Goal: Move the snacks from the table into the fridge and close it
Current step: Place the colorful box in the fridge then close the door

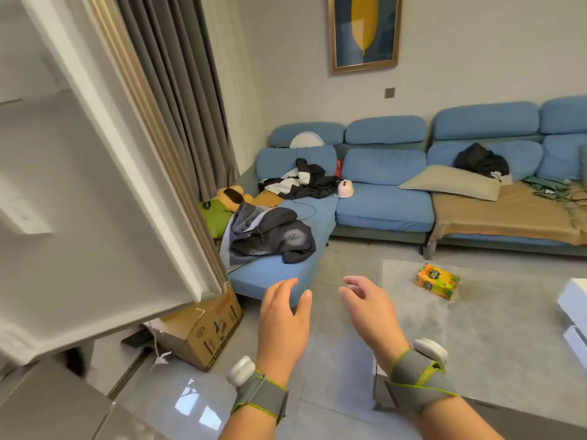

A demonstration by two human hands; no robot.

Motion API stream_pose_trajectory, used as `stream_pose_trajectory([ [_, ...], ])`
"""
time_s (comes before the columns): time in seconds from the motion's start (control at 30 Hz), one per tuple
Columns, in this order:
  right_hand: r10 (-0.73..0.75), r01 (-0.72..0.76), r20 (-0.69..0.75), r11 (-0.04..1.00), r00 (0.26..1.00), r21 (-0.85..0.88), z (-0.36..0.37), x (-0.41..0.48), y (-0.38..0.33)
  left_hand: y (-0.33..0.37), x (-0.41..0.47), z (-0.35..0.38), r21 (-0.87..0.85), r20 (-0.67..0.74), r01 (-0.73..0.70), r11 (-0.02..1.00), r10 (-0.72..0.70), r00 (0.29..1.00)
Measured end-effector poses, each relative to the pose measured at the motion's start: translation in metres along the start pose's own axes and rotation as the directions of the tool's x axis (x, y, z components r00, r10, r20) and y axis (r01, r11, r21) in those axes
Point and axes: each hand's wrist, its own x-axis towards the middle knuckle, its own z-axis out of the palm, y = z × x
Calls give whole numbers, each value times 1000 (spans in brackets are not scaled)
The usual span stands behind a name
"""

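Orange snack box on grey tbl

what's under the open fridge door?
A cardboard box on the floor; the fridge door covers its upper-left part and anything behind it.

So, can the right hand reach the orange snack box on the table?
Probably yes: the right hand is open and empty, and nothing stands between it and the snack box on the table.
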Motion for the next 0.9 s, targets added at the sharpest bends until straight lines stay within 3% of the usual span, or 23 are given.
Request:
stream_pose_trajectory([
  [0.3,146,-126,-173,985,974,121,-101,36,49,62,27,109,-16,209,-92,996,93,974],
  [0.5,184,-163,-278,982,943,97,-149,91,63,90,74,179,-99,300,-132,986,156,941],
  [0.9,150,-176,-404,984,902,-26,-200,232,47,118,204,286,-240,358,-58,969,144,923],
])
